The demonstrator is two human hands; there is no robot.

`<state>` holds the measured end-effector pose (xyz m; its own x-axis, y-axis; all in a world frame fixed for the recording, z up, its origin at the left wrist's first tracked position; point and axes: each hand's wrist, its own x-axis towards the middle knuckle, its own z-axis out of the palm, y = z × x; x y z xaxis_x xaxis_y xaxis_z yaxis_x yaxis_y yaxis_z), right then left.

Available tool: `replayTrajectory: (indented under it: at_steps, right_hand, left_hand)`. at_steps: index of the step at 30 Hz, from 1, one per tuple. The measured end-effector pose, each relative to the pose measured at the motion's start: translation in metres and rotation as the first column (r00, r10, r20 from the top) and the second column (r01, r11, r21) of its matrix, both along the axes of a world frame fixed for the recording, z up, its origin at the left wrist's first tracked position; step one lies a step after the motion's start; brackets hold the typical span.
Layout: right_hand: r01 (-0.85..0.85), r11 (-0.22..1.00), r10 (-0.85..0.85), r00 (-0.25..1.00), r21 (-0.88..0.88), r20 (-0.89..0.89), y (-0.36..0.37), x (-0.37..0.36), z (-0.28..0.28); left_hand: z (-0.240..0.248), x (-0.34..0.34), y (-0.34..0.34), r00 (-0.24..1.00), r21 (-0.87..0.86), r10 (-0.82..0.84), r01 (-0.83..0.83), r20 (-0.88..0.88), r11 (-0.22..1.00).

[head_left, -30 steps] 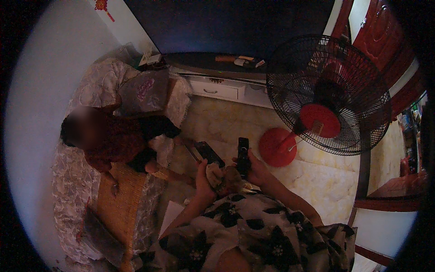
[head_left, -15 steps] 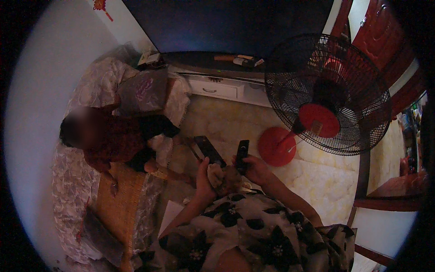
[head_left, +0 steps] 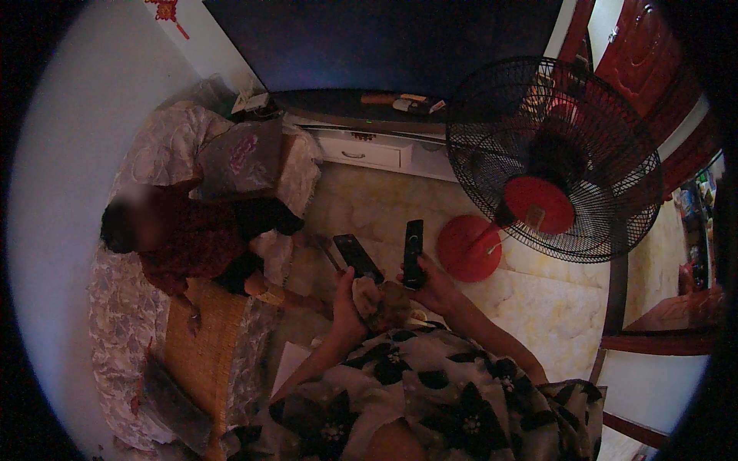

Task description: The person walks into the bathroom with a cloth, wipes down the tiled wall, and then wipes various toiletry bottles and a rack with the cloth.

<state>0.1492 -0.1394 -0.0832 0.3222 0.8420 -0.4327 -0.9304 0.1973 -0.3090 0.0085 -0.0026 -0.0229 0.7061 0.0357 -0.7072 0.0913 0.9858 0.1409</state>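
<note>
My left hand (head_left: pixel 348 309) is closed around the lower end of a flat black remote-like slab (head_left: pixel 357 257), whose exact kind is hard to make out in the dim light. A crumpled beige cloth (head_left: pixel 367 296) is bunched against the same palm. In my right hand (head_left: pixel 432 288), the fingers wrap the lower part of a slim black remote control (head_left: pixel 414 244) with a round ring near its upper half. The remote stands almost upright, a short gap to the right of the slab.
A red-based fan (head_left: pixel 470 248) with a wide black grille stands at the right. A large dark television (head_left: pixel 384 46) rests on a cabinet with a white drawer (head_left: pixel 358 154). At the left, another person (head_left: pixel 192 238) sits on a cloth-covered sofa (head_left: pixel 115 330) with a woven mat.
My right hand has tipped the remote control more upright, so its upper end reaches higher and more of its face shows. My left hand has stayed almost in place.
</note>
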Motion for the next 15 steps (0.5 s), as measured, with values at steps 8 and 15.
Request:
replayTrajectory:
  at_steps: [8, 15]
  right_hand:
    - [-0.007, 0.999, 0.008, 1.0, -0.038, 0.021, -0.006, 0.005, 0.003]
    - [0.003, 0.993, 0.012, 0.992, -0.121, 0.125, -0.003, 0.004, 0.021]
  left_hand:
    - [0.014, 0.006, -0.005, 1.0, 0.12, -0.006, 0.004, 0.011, 0.993]
    - [0.036, 0.009, -0.007, 0.996, 0.09, -0.005, 0.013, -0.09, 0.996]
